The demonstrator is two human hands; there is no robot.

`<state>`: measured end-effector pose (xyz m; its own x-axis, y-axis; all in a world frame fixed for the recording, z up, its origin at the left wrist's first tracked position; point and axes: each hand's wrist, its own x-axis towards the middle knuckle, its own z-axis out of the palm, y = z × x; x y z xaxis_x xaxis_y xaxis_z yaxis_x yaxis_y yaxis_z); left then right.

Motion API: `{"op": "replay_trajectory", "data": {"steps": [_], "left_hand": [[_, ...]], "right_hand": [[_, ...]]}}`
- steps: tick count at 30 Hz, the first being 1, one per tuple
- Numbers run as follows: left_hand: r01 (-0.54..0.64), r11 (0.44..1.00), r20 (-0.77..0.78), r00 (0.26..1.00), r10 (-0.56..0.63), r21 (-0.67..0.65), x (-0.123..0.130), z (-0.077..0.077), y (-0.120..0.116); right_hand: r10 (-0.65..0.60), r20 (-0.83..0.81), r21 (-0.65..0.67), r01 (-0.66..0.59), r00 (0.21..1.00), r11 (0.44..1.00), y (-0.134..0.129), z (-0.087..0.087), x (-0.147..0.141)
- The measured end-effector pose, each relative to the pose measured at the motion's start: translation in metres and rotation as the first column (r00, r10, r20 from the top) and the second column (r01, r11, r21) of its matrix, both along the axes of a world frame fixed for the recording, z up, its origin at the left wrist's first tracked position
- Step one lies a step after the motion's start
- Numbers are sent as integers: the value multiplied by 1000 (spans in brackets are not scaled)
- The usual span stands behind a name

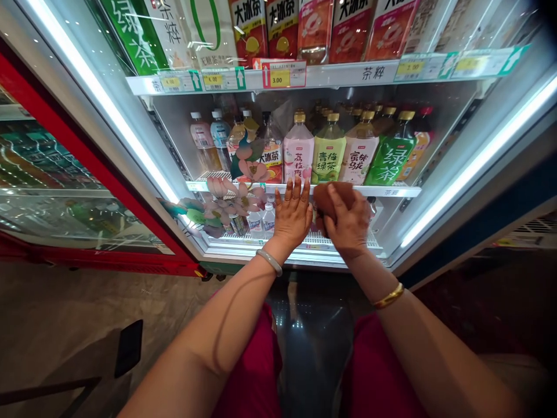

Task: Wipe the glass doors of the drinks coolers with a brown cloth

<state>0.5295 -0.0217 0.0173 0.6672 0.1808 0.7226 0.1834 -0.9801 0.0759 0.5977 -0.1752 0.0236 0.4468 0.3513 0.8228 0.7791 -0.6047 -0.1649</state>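
My left hand (293, 215) lies with its fingers stretched out, apparently flat against the glass door in front of the drinks shelves. Nothing is in it. Close beside it on the right, my right hand (348, 223) is closed on a folded brown cloth (333, 197), which looks pressed to the same glass. Motion blurs the cloth and fingers a little. A pink flower decoration (237, 200) shows on the glass left of my hands. Behind them stand a pink-labelled bottle (298, 148), a yellow-green bottle (329, 150) and a green-labelled bottle (390, 154).
An upper shelf edge (339, 75) carries price tags, with large drink bottles (315, 29) above it. At the left stands a red-framed cooler (108, 191). A dark flat object (129, 348) is at the lower left, above the grey floor (174, 307).
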Motion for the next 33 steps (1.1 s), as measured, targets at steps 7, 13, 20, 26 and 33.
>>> {"op": "replay_trajectory", "data": {"steps": [7, 13, 20, 26, 33], "left_hand": [[-20, 1000, 1, 1000, 20, -15, -5, 7, -2], [-77, 997, 19, 997, 77, -23, -13, 12, 10], [-64, 997, 13, 998, 65, -30, -14, 6, 8], [-48, 999, 1, 999, 48, 10, -20, 7, 14], [-53, 997, 21, 998, 52, 55, -23, 6, 20]], "right_hand": [[-24, 15, 62, 23, 1000, 998, 4, 18, 4], [-11, -31, 52, 13, 999, 999, -5, 8, 6], [45, 35, -42, -43, 998, 998, 21, 13, -11], [-26, 66, 126, 17, 997, 992, 1, 18, 8], [99, 79, -101, -91, 992, 991, 29, -2, -15]]}}
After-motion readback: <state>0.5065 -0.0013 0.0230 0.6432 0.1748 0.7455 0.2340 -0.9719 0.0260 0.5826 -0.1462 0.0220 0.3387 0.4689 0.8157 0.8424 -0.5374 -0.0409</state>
